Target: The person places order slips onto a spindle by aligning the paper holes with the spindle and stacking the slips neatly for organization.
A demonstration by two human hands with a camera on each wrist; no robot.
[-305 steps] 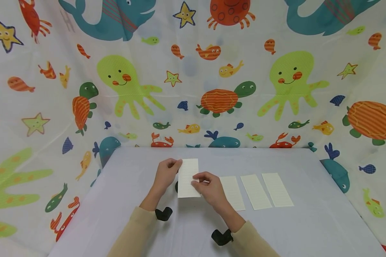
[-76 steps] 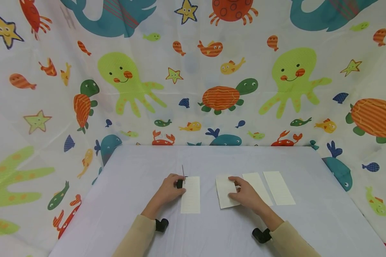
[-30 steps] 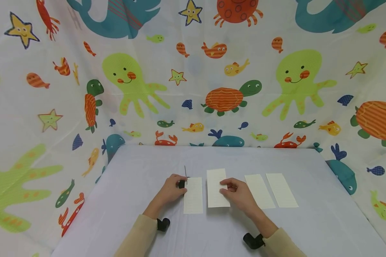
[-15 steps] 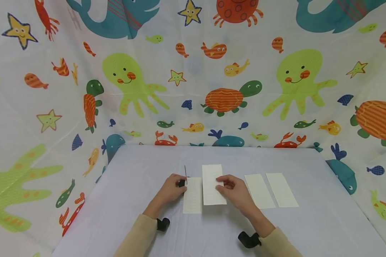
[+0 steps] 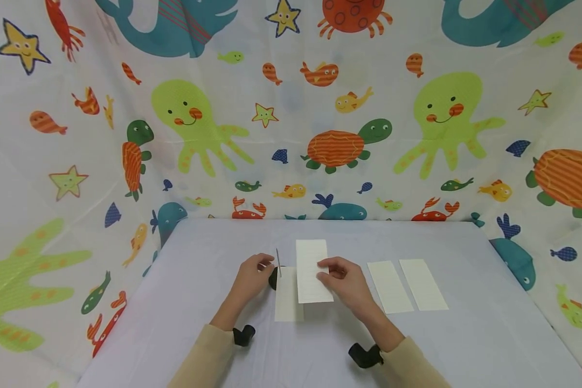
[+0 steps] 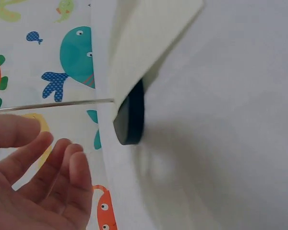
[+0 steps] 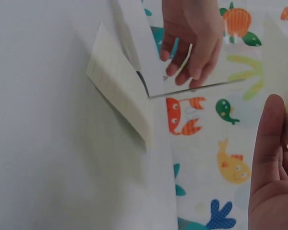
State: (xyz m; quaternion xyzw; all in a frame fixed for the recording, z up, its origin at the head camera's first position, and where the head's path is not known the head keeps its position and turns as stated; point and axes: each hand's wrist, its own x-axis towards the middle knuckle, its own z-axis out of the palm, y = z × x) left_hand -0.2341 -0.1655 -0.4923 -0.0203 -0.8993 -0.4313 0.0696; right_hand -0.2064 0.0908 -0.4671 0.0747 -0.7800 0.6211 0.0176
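A receipt spike with a thin upright metal rod (image 5: 278, 263) and a dark round base (image 6: 129, 117) stands left of centre on the table. One cream ruled paper slip (image 5: 288, 302) lies over the base, the rod coming up at its far left corner. My right hand (image 5: 345, 283) pinches the right edge of a second paper slip (image 5: 311, 269) between thumb and fingers, raised above the first and overlapping it in the head view. My left hand (image 5: 253, 274) is just left of the rod, its fingers (image 6: 55, 177) loosely bent, with nothing between them.
Two more paper slips (image 5: 390, 286) lie side by side on the right of the white tablecloth (image 5: 480, 323). A curtain (image 5: 291, 108) printed with sea animals hangs behind and beside the table. Each wrist wears a black camera.
One slip went from both hands onto the spike. The right hand lifted another slip from the row and brought it left and upward. The left hand has just risen off the spike's base.
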